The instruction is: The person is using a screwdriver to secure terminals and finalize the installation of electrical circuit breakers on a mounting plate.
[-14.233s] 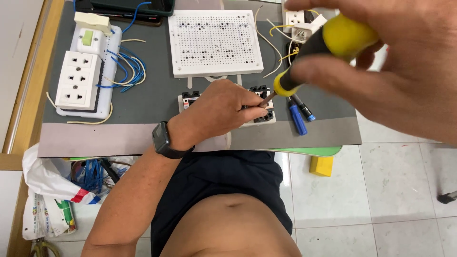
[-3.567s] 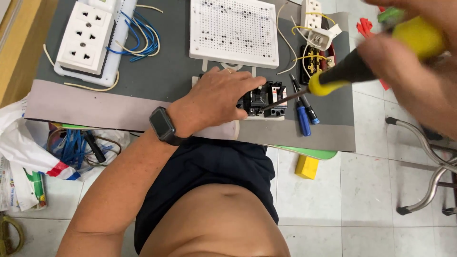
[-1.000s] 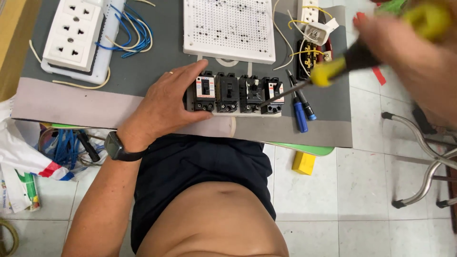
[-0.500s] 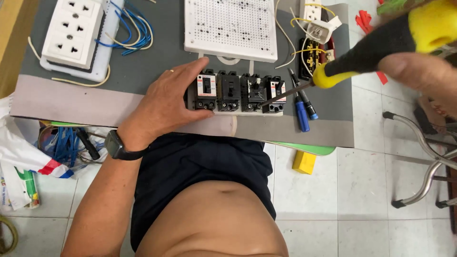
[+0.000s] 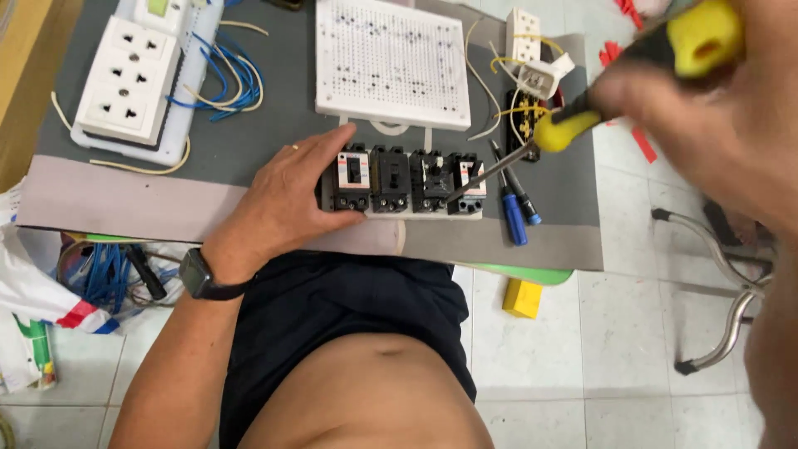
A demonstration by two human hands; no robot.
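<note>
A row of black circuit breakers [image 5: 407,181] sits on a white strip near the front edge of the grey table [image 5: 249,150]. My left hand [image 5: 287,195] grips the left end of the row and steadies it. My right hand [image 5: 715,108], close to the camera and blurred, holds a yellow-and-black screwdriver [image 5: 582,125]. Its metal tip touches the top of the rightmost breaker [image 5: 467,185].
A white perforated board [image 5: 391,62] lies behind the breakers. A white socket strip [image 5: 129,83] with blue wires [image 5: 220,79] is at the back left. Two blue-tipped tools [image 5: 514,208] lie right of the breakers. A yellow block [image 5: 522,298] and a metal chair frame [image 5: 723,283] are on the tiled floor.
Over the last second the screwdriver tip has come down onto the rightmost breaker. My left hand slid from covering the breakers to gripping the row's left end.
</note>
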